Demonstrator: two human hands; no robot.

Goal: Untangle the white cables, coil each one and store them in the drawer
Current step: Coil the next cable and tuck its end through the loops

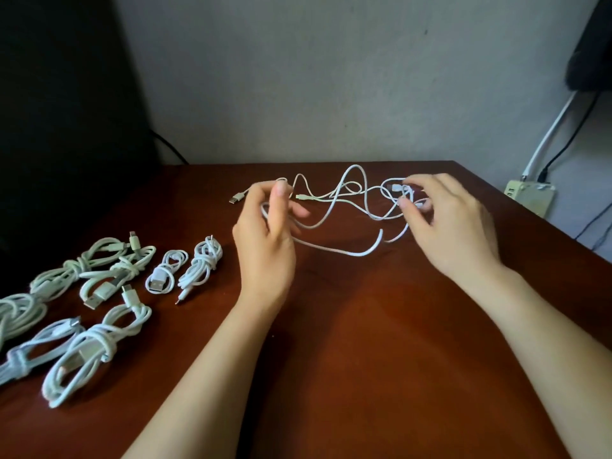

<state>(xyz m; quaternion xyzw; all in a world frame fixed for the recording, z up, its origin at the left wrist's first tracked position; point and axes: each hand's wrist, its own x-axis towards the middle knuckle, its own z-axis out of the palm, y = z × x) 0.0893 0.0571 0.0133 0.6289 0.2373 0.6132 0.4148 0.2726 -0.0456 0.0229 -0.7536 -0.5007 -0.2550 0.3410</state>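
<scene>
Several coiled bundles [99, 346] lie parked along the left side of the desk [364, 342], leaving me the middle for the tangled cables [351, 186] near the far edge. My left grip [265, 240] pinches one strand between thumb and fingertip. My right grip [453, 223] pinches the knotted loops. Both lift them, I judge, so the crossings show. Bare room lies toward me; the right edge is close. No drawer is in view.

Reddish-brown wooden table [364, 342]. At its left lie several coiled cables [200, 264] (white, each wrapped round itself), close together. Near the far edge sprawls a loose tangle [335, 193], one plug [234, 197] pointing left.
</scene>
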